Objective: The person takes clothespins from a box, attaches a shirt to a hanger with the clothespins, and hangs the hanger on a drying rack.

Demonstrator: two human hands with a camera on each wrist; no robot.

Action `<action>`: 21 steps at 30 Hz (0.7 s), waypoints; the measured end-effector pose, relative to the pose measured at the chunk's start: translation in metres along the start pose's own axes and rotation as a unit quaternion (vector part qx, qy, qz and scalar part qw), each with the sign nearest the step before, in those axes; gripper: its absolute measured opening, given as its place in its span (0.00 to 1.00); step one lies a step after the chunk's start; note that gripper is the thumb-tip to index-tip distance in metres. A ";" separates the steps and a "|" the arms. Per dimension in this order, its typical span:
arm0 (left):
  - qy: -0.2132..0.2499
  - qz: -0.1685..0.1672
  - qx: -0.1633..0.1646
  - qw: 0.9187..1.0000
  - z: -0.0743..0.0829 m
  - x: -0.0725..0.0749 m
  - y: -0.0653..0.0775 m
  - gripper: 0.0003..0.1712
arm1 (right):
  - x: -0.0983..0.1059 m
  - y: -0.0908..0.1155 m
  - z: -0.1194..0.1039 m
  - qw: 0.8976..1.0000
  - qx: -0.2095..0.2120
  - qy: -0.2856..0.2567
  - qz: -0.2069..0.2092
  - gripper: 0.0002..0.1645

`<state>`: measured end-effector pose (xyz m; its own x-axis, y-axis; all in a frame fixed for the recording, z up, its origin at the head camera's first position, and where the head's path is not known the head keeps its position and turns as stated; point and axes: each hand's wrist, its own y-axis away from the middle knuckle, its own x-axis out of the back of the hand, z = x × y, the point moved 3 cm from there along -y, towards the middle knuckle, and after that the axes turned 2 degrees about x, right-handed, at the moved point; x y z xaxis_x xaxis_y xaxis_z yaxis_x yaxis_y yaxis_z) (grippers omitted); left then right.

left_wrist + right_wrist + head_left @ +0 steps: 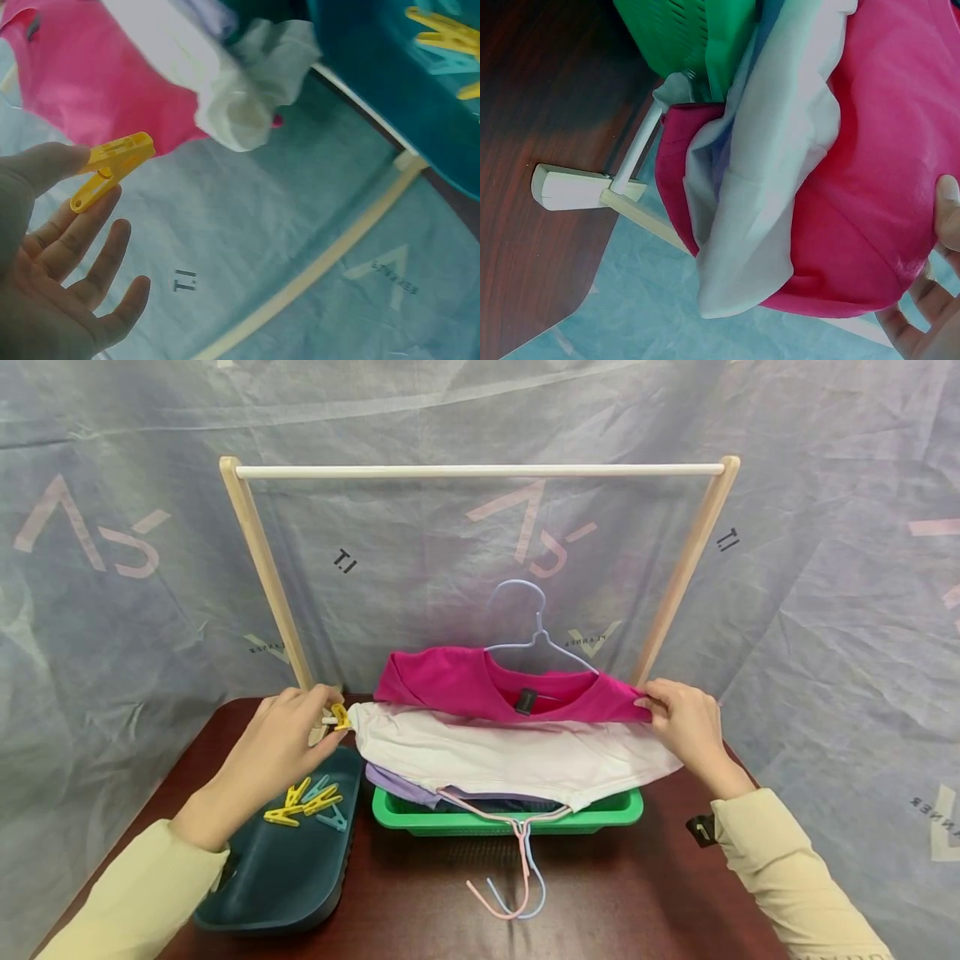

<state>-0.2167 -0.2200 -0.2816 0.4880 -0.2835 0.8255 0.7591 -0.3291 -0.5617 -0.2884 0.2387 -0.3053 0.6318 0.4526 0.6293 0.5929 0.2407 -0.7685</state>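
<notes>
My left hand (273,739) pinches a yellow clothespin (120,159) between thumb and forefinger, the other fingers spread. In the head view that clothespin is beside the left end of a white garment (480,747). A magenta shirt (435,678) lies on top of the white garment, with a light blue hanger (538,631) standing up from its neckline. At the shirt's right shoulder, my right hand (686,722) pinches the cloth between thumb and fingers. The right wrist view shows the shirt's edge (870,277) at those fingers.
Beneath the clothes sits a green basket (420,821); pink and blue hanger hooks (522,860) hang over its front. A dark teal tray (281,885) at left holds several yellow and blue clothespins (322,797). Behind stands a wooden rack with a white rail (480,471).
</notes>
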 end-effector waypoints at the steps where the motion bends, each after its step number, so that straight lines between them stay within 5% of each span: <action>1: 0.005 -0.001 0.003 1.000 0.002 0.001 -0.003 0.24 | 0.000 0.000 0.000 1.000 -0.001 -0.001 -0.001 0.06; 21: 0.085 0.033 0.024 0.996 0.028 0.004 -0.059 0.22 | -0.001 0.002 0.000 1.000 -0.002 0.001 0.008 0.07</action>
<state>-0.2472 -0.1765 -0.2439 0.4614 -0.4521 0.7633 0.7488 -0.2629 -0.6084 -0.2881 0.2382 -0.3072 0.6417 0.4546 0.6177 0.5850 0.2307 -0.7775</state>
